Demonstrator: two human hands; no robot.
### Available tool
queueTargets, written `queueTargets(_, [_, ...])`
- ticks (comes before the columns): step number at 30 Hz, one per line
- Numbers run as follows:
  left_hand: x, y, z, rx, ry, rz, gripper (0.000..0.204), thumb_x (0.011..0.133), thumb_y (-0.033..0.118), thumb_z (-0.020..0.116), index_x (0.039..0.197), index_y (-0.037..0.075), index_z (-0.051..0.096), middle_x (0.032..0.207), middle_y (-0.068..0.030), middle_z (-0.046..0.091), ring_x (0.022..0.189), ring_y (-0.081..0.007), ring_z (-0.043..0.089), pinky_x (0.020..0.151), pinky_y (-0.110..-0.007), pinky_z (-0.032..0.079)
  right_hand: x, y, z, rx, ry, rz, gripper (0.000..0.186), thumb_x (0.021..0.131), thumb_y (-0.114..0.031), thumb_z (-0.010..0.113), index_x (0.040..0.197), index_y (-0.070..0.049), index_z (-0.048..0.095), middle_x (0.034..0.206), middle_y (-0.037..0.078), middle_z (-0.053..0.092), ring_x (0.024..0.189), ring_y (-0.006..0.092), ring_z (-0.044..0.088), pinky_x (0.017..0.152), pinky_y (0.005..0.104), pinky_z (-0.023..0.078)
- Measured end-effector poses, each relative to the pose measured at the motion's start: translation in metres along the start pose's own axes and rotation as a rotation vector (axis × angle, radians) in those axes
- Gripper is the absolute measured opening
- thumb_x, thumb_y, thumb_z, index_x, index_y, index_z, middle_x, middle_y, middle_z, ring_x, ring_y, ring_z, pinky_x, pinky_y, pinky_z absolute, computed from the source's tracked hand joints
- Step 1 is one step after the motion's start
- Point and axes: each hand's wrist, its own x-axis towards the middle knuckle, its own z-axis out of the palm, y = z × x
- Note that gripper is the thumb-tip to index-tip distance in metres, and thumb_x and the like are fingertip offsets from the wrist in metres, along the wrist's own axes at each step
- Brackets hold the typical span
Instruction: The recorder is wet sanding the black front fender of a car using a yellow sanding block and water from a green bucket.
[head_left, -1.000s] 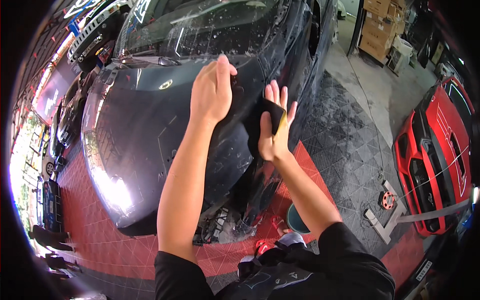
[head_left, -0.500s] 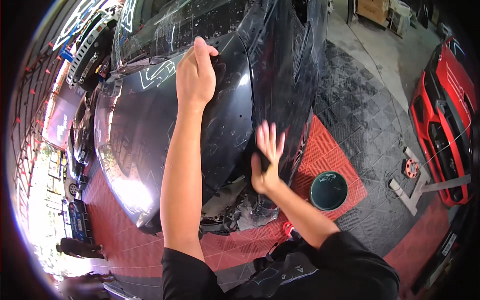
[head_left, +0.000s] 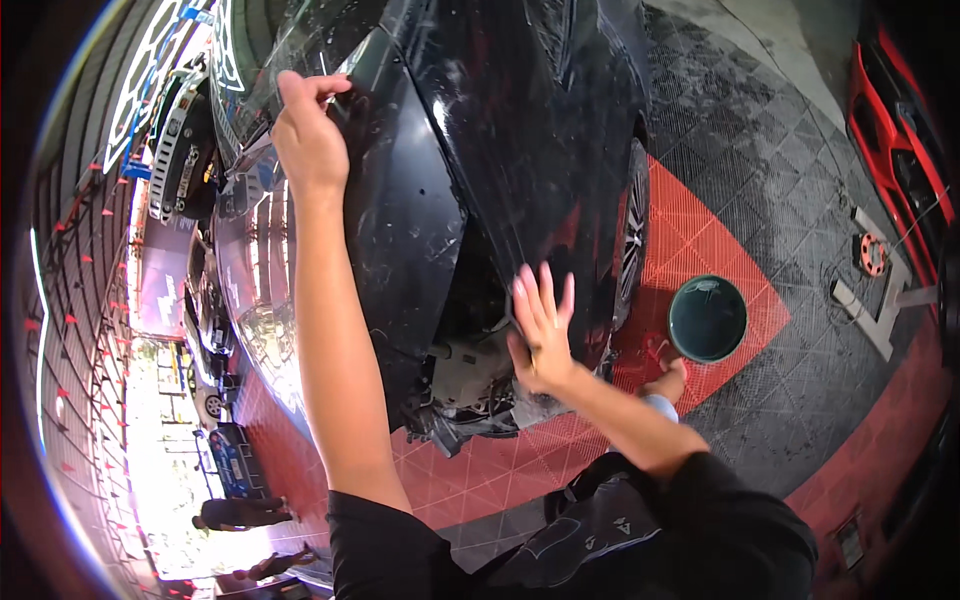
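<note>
My left hand (head_left: 312,135) is bent at the wrist over the upper part of the black car panel (head_left: 400,230), near the windshield. Its fingers are curled; what they grip, if anything, is hidden. My right hand (head_left: 543,340) is spread with the palm toward the black side of the car, beside the open gap at the front corner. It holds nothing that I can see. Dark, creased, film-like material (head_left: 520,130) with glossy streaks covers the car's side. Inner parts (head_left: 470,375) show in the gap below the panel.
A dark green bucket (head_left: 708,320) stands on red floor tiles (head_left: 690,230), right of the car wheel (head_left: 632,235). Farther right are a metal stand (head_left: 880,310) and a red car part (head_left: 900,140). People (head_left: 245,513) and other vehicles are at the far left.
The view has shifted to the right along the car. My left hand has moved left toward the windshield; my right hand stays spread by the car's side. The wheel is now visible.
</note>
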Motion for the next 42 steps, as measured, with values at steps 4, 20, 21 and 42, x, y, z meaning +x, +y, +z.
queueTargets(4, [0.003, -0.006, 0.005, -0.065, -0.050, -0.017, 0.077, 0.107, 0.050, 0.018, 0.092, -0.001, 0.073, 0.103, -0.0136, 0.075, 0.096, -0.0233, 0.065, 0.092, -0.033, 0.046, 0.087, -0.010, -0.025, -0.108, 0.040, -0.016, 0.080, 0.084, -0.019, 0.067, 0.154, -0.007, 0.031, 0.160, 0.015, 0.032, 0.147, 0.0426, 0.025, 0.112, 0.0715, 0.008])
queueTargets(20, [0.014, -0.011, -0.020, -0.076, -0.112, -0.064, 0.081, 0.106, 0.054, 0.013, 0.095, -0.005, 0.067, 0.113, -0.0206, 0.071, 0.102, -0.0225, 0.064, 0.095, -0.033, 0.047, -0.076, -0.015, 0.018, 0.129, 0.026, 0.208, 0.088, 0.075, -0.023, 0.071, 0.153, -0.006, 0.035, 0.161, 0.015, 0.032, 0.148, 0.0452, 0.025, 0.112, 0.0720, 0.003])
queueTargets(21, [0.014, -0.013, -0.019, -0.065, -0.119, -0.065, 0.082, 0.106, 0.055, 0.013, 0.094, -0.005, 0.067, 0.113, -0.0204, 0.071, 0.101, -0.0222, 0.064, 0.095, -0.033, 0.047, -0.086, -0.019, 0.012, 0.069, -0.049, 0.247, 0.086, 0.077, -0.023, 0.071, 0.153, -0.005, 0.034, 0.161, 0.017, 0.031, 0.150, 0.0449, 0.021, 0.111, 0.0725, 0.002])
queueTargets(42, [0.026, -0.019, -0.029, 0.038, -0.089, -0.110, 0.084, 0.104, 0.055, 0.009, 0.098, -0.005, 0.068, 0.118, -0.0218, 0.069, 0.106, -0.0279, 0.065, 0.098, -0.038, 0.047, 0.048, 0.049, 0.002, 0.164, 0.284, 0.422, 0.060, 0.102, -0.028, 0.045, 0.156, -0.009, 0.027, 0.162, 0.014, 0.027, 0.149, 0.0433, 0.022, 0.113, 0.0706, 0.007])
